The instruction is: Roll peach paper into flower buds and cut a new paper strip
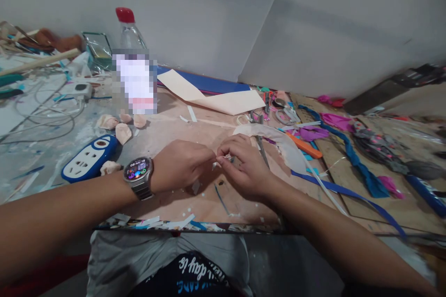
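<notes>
The left hand point(183, 164) and right hand point(245, 164) appear to pinch a small pale piece point(220, 158) between meeting fingertips above the worktable point(163, 131); light, even pressure is advisable.

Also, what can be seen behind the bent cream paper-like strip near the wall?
Behind the bent cream paper-like strip, a long flat blue object shows along the foot of the grey wall. The strip covers its lower part; anything directly beneath is hidden.

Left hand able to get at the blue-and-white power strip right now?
Probably yes: the power strip lies uncovered, but the left hand, meeting the right hand, would have to draw back.
</notes>
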`<action>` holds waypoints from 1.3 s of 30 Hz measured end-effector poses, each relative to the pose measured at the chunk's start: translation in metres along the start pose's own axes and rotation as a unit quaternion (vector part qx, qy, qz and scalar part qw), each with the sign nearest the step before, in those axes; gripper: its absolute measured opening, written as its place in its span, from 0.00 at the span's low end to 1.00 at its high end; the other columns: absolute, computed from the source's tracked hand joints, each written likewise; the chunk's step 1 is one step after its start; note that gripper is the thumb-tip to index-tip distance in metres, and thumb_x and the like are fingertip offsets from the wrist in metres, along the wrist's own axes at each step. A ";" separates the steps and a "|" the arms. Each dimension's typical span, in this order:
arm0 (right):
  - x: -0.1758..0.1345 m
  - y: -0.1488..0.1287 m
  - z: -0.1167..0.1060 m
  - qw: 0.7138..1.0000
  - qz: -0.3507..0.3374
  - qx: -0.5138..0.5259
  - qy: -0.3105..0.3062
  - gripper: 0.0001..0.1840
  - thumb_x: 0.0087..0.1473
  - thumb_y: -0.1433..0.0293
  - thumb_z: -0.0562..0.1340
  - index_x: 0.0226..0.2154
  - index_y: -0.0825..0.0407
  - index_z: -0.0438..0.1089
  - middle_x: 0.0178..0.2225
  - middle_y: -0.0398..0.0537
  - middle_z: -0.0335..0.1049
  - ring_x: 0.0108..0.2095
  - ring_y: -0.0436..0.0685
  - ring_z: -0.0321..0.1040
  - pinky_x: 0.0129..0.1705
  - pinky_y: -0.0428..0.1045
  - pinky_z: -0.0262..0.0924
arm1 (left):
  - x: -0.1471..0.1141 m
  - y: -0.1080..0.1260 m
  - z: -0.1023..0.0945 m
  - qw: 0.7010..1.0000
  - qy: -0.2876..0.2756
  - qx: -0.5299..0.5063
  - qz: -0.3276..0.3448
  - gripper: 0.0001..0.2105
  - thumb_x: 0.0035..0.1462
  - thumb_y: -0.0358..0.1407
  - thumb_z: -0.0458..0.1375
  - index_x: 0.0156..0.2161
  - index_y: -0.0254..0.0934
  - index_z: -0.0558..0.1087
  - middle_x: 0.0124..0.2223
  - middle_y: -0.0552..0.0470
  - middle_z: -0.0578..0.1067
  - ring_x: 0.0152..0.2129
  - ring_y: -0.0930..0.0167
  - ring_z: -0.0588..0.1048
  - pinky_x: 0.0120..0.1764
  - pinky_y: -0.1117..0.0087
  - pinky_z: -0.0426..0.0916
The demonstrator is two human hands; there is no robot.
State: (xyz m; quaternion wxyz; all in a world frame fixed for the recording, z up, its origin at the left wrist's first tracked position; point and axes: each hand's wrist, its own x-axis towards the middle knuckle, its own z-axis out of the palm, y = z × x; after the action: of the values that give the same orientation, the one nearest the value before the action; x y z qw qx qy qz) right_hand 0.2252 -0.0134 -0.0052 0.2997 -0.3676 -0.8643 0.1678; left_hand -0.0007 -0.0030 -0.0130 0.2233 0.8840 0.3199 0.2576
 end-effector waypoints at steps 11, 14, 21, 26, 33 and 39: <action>-0.001 0.000 -0.006 0.983 -0.127 -0.129 0.020 0.04 0.66 0.72 0.60 0.38 0.47 0.68 0.34 0.42 0.77 0.43 0.59 0.71 0.61 0.64 0.46 | 0.008 0.008 0.001 0.684 -0.170 -0.624 -0.339 0.22 0.72 0.45 0.49 0.32 0.32 0.73 0.24 0.50 0.75 0.23 0.71 0.79 0.22 0.76 0.59; -0.001 -0.001 -0.007 0.978 -0.141 -0.151 0.023 0.05 0.66 0.73 0.60 0.38 0.46 0.69 0.33 0.42 0.77 0.43 0.59 0.71 0.61 0.64 0.46 | 0.006 0.004 0.004 0.699 -0.169 -0.620 -0.313 0.19 0.69 0.45 0.56 0.31 0.33 0.70 0.23 0.54 0.72 0.23 0.72 0.80 0.22 0.77 0.58; -0.001 -0.001 -0.005 0.989 -0.088 -0.121 0.008 0.03 0.66 0.70 0.60 0.38 0.47 0.70 0.35 0.43 0.77 0.43 0.60 0.71 0.59 0.64 0.46 | 0.008 0.005 0.000 0.857 -0.159 -0.433 -0.228 0.19 0.71 0.48 0.51 0.35 0.35 0.71 0.29 0.53 0.75 0.23 0.75 0.74 0.27 0.74 0.62; -0.001 0.000 -0.001 0.997 -0.031 -0.076 -0.007 0.04 0.65 0.69 0.60 0.36 0.48 0.70 0.35 0.45 0.77 0.44 0.61 0.69 0.56 0.62 0.49 | 0.007 0.004 -0.003 0.985 -0.076 -0.123 -0.090 0.15 0.69 0.39 0.53 0.30 0.35 0.70 0.26 0.56 0.72 0.23 0.75 0.67 0.30 0.71 0.57; -0.001 0.000 0.002 0.999 -0.007 -0.035 -0.002 0.05 0.65 0.70 0.61 0.36 0.49 0.70 0.35 0.45 0.76 0.41 0.59 0.68 0.52 0.60 0.50 | 0.005 -0.006 0.006 0.994 -0.043 0.103 0.011 0.14 0.71 0.40 0.52 0.36 0.37 0.75 0.31 0.51 0.79 0.28 0.70 0.73 0.30 0.69 0.55; -0.001 0.000 0.003 0.999 -0.001 -0.035 0.004 0.05 0.65 0.70 0.61 0.35 0.49 0.70 0.34 0.45 0.76 0.40 0.59 0.67 0.51 0.59 0.51 | 0.005 -0.004 0.004 0.990 -0.044 0.131 -0.005 0.14 0.71 0.40 0.51 0.38 0.37 0.75 0.32 0.51 0.79 0.28 0.69 0.74 0.31 0.69 0.57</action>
State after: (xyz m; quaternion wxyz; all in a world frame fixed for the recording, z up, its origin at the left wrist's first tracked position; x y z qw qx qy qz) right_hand 0.2236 -0.0142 -0.0074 0.2900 -0.3774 -0.8689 0.1362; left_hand 0.0034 0.0024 -0.0172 0.1204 0.9144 0.3454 0.1734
